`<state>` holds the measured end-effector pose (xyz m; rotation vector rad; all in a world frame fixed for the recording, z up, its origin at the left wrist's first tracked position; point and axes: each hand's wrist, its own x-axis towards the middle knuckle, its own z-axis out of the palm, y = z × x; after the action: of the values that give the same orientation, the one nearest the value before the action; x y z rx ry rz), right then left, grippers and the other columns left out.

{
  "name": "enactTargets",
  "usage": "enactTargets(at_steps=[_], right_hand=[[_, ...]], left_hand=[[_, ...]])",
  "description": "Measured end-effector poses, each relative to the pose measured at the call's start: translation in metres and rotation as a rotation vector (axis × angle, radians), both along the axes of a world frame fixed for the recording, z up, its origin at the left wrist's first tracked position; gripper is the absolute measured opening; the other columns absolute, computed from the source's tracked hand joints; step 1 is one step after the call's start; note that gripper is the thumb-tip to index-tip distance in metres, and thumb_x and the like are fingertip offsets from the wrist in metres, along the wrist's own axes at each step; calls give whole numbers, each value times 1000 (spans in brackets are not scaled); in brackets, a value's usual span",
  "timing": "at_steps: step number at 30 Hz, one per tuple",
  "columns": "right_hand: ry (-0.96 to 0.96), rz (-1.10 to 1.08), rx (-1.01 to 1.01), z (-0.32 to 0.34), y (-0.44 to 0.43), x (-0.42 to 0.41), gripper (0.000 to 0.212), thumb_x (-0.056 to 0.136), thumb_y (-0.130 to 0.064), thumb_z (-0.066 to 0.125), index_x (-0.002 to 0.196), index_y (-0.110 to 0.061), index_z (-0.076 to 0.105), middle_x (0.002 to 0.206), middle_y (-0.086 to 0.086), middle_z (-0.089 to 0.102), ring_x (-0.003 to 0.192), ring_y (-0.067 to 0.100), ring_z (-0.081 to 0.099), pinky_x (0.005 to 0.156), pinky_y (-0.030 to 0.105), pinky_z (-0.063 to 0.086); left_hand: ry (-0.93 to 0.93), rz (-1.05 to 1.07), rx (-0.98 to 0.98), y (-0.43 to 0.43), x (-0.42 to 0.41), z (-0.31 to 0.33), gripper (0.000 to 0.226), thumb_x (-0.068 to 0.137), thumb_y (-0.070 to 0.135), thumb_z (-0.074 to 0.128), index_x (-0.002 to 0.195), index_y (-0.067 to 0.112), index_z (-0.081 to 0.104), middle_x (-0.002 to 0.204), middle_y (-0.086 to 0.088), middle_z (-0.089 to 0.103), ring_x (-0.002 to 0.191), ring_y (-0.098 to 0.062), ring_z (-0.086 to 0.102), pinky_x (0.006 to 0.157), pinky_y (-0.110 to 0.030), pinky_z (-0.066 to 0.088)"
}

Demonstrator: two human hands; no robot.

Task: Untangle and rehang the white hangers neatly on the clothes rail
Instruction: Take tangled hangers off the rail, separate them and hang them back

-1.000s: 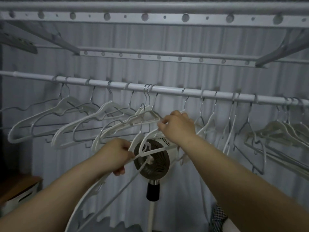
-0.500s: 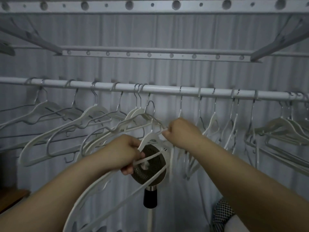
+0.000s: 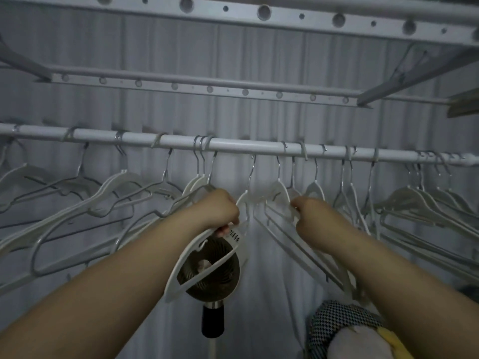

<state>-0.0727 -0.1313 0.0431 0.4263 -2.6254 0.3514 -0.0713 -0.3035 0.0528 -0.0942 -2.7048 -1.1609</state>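
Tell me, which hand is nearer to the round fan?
Left. The left hand grips a white hanger directly above the fan; the right hand holds a second hanger farther off to the fan's right.

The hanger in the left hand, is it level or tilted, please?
Tilted: the hanger slants steeply down from the left hand across the fan.

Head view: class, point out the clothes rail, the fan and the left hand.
clothes rail (image 3: 233, 145), head view, bare tube between hooks.
fan (image 3: 207, 256), head view, dark front grille.
left hand (image 3: 217, 206), head view, back of the hand.
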Motion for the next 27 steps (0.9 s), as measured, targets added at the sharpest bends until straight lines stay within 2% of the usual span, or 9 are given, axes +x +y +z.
enactTargets(at_steps=[3, 7, 11, 13, 17, 21, 23, 25, 27], right_hand=[[18, -48, 48, 0, 3, 2, 33, 88, -1, 39, 118, -4, 53, 116, 17, 59, 106, 29, 57, 70, 21, 34], [10, -77, 63, 0, 3, 1, 35, 87, 0, 40, 118, -6, 53, 119, 16, 58, 108, 29, 56, 77, 26, 42], [19, -89, 76, -2, 3, 1, 33, 90, -3, 41, 122, -7, 50, 123, 14, 58, 113, 27, 55, 86, 27, 43], [24, -100, 89, -5, 3, 1, 32, 90, -3, 41, 121, -6, 50, 122, 13, 58, 111, 26, 56, 86, 26, 43], [27, -104, 102, -7, 2, 1, 36, 89, 0, 41, 124, -6, 47, 127, 12, 55, 115, 23, 54, 88, 25, 41], [19, -96, 92, -7, 5, 3, 31, 88, 3, 39, 114, -10, 49, 123, 15, 56, 111, 25, 56, 77, 26, 41], [25, -94, 81, -8, 5, 5, 28, 88, 3, 38, 111, -9, 49, 120, 15, 58, 108, 26, 57, 74, 26, 39], [19, -92, 73, -10, 4, 5, 32, 88, 3, 39, 118, -4, 48, 121, 14, 58, 109, 27, 57, 82, 29, 44], [17, -79, 68, -11, 4, 5, 34, 88, 3, 39, 121, -3, 46, 121, 15, 57, 110, 27, 56, 86, 30, 44]], left_hand=[[-44, 5, 46, 0, -9, 0, 15, 85, -4, 49, 71, -1, 52, 23, -2, 38, 17, -11, 32, 35, -14, 30], [-39, 29, 110, -1, -16, 10, 27, 87, -5, 47, 61, 0, 51, 19, 1, 38, 15, -8, 33, 27, -9, 29], [-30, 55, 87, 0, -22, 22, 31, 88, -4, 46, 58, 0, 52, 19, 2, 38, 15, -8, 34, 27, -8, 30], [-23, 66, 82, 2, -24, 26, 29, 87, -6, 46, 59, -1, 51, 18, 0, 37, 14, -9, 32, 27, -8, 29], [65, 81, 45, 9, -24, 36, 20, 85, -7, 49, 65, -3, 49, 21, -4, 41, 17, -12, 37, 27, -9, 31], [109, 85, -47, 16, -17, 35, 12, 87, -3, 48, 76, 0, 52, 52, -12, 46, 41, -17, 42, 31, -18, 36], [93, 96, -68, 16, -12, 30, 9, 87, -1, 49, 81, -2, 55, 53, -12, 46, 41, -17, 42, 29, -14, 35], [94, 111, -79, 17, -9, 24, 12, 87, -1, 49, 92, -6, 59, 52, -13, 46, 35, -16, 43, 27, -11, 33], [107, 122, -86, 19, -8, 17, 20, 89, 3, 47, 101, -7, 60, 51, -12, 48, 33, -15, 45, 31, -15, 36]])
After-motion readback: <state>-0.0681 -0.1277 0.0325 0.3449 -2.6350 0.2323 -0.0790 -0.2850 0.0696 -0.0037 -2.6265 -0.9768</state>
